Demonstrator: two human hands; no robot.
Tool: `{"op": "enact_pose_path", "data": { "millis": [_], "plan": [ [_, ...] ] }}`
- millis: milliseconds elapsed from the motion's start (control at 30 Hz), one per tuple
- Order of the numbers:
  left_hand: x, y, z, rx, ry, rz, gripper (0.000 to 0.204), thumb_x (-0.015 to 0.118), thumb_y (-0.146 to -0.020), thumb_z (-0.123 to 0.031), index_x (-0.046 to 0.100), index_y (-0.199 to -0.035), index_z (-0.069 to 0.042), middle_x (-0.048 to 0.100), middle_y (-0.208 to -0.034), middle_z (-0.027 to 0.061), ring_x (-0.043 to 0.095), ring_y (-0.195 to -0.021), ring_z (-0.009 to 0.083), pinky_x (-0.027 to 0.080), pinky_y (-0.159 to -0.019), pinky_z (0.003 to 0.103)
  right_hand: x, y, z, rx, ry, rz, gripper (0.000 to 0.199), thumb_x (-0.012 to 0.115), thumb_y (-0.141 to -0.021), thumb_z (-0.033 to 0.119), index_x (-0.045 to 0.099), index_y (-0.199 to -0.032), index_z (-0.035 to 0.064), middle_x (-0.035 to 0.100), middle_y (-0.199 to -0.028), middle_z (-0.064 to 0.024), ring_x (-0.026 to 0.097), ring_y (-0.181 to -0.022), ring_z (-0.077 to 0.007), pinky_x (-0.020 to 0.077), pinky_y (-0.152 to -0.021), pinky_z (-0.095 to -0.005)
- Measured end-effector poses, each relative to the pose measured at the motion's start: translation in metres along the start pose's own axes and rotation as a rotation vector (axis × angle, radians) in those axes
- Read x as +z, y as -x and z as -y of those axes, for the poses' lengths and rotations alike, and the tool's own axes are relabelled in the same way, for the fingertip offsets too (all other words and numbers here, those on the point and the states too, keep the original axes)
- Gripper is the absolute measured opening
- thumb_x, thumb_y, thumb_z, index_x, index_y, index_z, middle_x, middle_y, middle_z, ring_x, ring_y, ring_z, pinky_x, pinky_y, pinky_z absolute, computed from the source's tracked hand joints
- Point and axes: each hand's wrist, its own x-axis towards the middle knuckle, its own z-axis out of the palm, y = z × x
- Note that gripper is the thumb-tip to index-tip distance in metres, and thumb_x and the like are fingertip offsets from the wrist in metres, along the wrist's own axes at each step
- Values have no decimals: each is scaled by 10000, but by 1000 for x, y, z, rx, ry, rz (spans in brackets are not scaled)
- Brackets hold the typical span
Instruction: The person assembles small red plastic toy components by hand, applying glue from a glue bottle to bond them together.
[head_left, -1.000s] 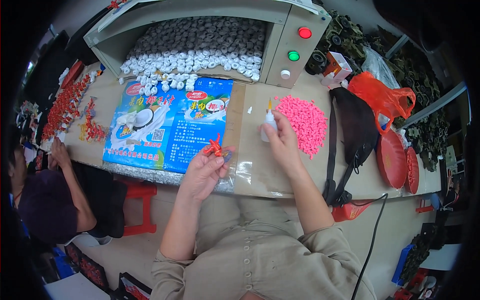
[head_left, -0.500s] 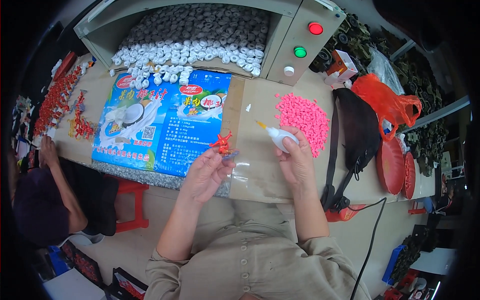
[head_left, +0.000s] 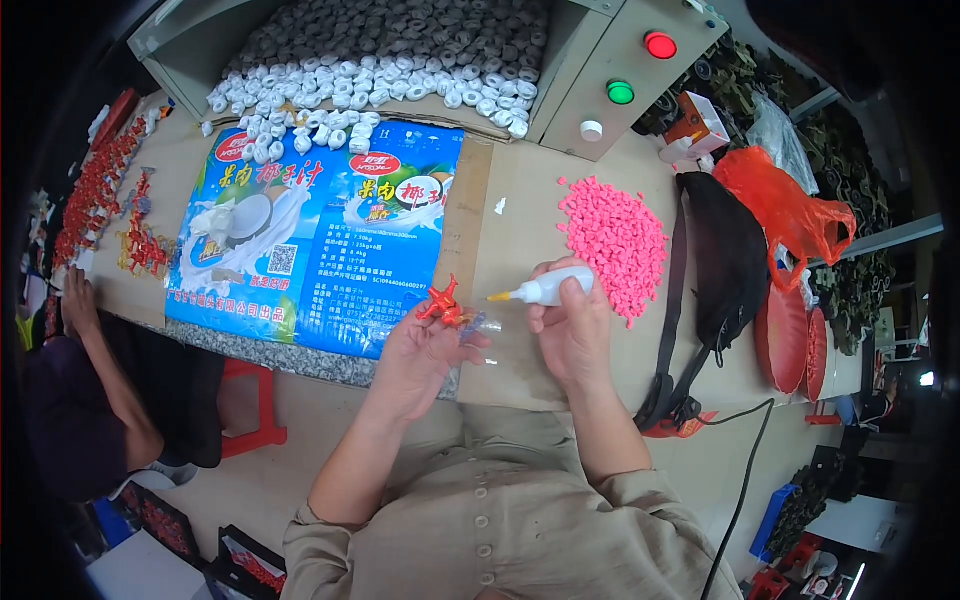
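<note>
My left hand [head_left: 412, 362] is closed around a small red plastic figure [head_left: 443, 304], which sticks up from my fingertips. A clear, bluish piece [head_left: 480, 324] shows beside it at my fingers; I cannot tell whether it is joined to the figure. In my right hand [head_left: 577, 342] is a white squeeze bottle [head_left: 556, 286] with a yellow nozzle. The bottle lies nearly level, its tip pointing left toward the figure but apart from it. Both hands are above the front part of the table, over a blue printed cardboard sheet [head_left: 330, 250] and brown board.
Pink small pieces [head_left: 615, 240] are heaped right of the bottle. White parts [head_left: 400, 85] fill an open-fronted machine with red and green buttons. Right are a black bag [head_left: 715, 270], orange plastic bag [head_left: 785, 205] and red trays [head_left: 787, 340]. Another person's arm [head_left: 115, 365] is at left, near red pieces.
The bottle has tipped from slanting up to nearly level, its nozzle now lower and closer to the red figure. My left hand has shifted slightly, turning the figure. The view has moved a little.
</note>
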Motion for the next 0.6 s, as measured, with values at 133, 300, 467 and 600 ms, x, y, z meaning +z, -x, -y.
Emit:
{"op": "enact_pose_path", "data": {
  "millis": [133, 300, 467, 600],
  "plan": [
    [-2, 2, 4, 21, -15, -5, 461, 597, -765, -202, 381, -1132, -25, 502, -1038, 108, 547, -842, 218, 462, -677, 318, -2, 5, -6, -133, 178, 85, 210, 543, -798, 125, 428, -946, 29, 518, -850, -108, 503, -629, -124, 413, -519, -229],
    [-3, 3, 5, 28, -35, -10, 464, 591, -771, -185, 368, -1145, -22, 490, -1059, 113, 542, -858, 227, 464, -689, 325, 1, 11, -8, -282, 435, 110, 312, 579, -780, 263, 422, -934, 42, 486, -847, -107, 492, -608, -123, 398, -497, -210],
    [0, 3, 3, 35, -12, 0, 372, 560, -792, -122, 386, -1096, 0, 499, -1000, 93, 545, -869, 233, 466, -705, 335, -1, 13, -10, -379, 547, 135, 343, 570, -783, 293, 408, -922, 23, 479, -844, -116, 484, -602, -118, 400, -509, -207],
    [0, 3, 2, 35, -13, -13, 357, 546, -799, -113, 385, -1096, 1, 502, -994, 95, 546, -871, 232, 468, -700, 329, -5, 13, -8, -355, 493, 213, 228, 549, -788, 101, 399, -934, 11, 482, -884, -115, 496, -704, -128, 421, -607, -226]
  ]
}}
